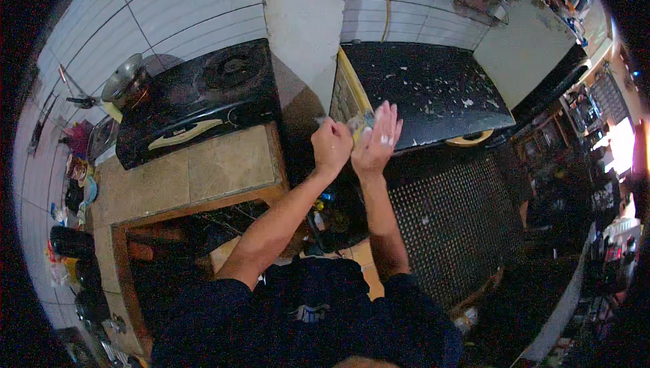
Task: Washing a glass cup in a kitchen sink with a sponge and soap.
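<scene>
My left hand [332, 147] is curled into a fist in front of me, over the dark gap between the counter and the cabinet. Close beside it, my right hand [377, 142] has its fingers stretched upward, with white residue on them. A blurred yellow and grey item [359, 127], too indistinct to name, shows between the two hands. Whether the left fist grips it cannot be made out. Just beyond the right hand lies the black cabinet top [431, 88], its surface flaked with pale chips.
A black gas stove [198, 99] stands on the tiled counter [228, 170] at left, with a metal pot [124, 83] at its far end. A white pillar [304, 17] rises straight ahead. Below the cabinet top is a woven lattice panel [452, 226]. Bottles [319, 215] stand low in the gap.
</scene>
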Demonstrator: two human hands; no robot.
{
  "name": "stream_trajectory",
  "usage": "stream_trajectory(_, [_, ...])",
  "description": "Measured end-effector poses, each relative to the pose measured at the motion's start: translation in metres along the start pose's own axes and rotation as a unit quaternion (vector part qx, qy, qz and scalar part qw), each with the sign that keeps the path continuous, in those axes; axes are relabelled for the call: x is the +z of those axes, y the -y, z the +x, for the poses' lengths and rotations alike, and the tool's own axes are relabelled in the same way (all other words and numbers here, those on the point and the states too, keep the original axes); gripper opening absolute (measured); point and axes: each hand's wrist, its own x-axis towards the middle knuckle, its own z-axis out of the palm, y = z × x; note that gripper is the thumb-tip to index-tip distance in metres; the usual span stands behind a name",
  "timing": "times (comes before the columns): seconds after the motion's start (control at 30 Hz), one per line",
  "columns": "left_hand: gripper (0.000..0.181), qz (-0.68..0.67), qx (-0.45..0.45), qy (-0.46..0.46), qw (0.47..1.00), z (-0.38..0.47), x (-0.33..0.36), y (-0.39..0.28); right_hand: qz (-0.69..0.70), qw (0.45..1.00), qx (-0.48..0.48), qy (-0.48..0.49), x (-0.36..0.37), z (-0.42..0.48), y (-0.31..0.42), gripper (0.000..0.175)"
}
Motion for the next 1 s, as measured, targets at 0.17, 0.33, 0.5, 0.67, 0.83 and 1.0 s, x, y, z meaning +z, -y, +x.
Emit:
stream_trajectory(0.17, [0.011, -0.003, 0.314, 0.092, 0.945, 0.013, -0.024, 0.006, 0.155, 0.889, 0.168, 0.397, -0.012, 0.041, -0.005, 0.039])
stream_trajectory(0.33, [0.01, 0.013, 0.325, 0.094, 0.941, 0.027, -0.025, 0.002, 0.2, 0.915, 0.089, 0.339, -0.009, 0.03, 0.002, 0.028])
stream_trajectory(0.5, [0.01, 0.019, 0.108, 0.032, 0.993, 0.016, -0.008, 0.01, 0.043, 0.992, -0.075, 0.094, -0.012, 0.001, 0.011, 0.025])
stream_trajectory(0.67, [0.018, 0.066, -0.205, 0.087, 0.973, -0.007, 0.009, 0.036, -0.043, 0.977, -0.199, 0.064, -0.002, -0.031, -0.013, 0.033])
stream_trajectory(0.83, [0.013, -0.466, -0.504, 0.145, 0.712, -0.025, 0.018, 0.025, -0.027, 0.952, -0.285, -0.105, 0.015, -0.051, -0.042, 0.039])
stream_trajectory(1.0, [0.015, -0.54, -0.472, 0.343, 0.606, -0.022, 0.009, 0.029, 0.222, 0.958, -0.04, -0.176, 0.023, -0.051, -0.017, 0.05])
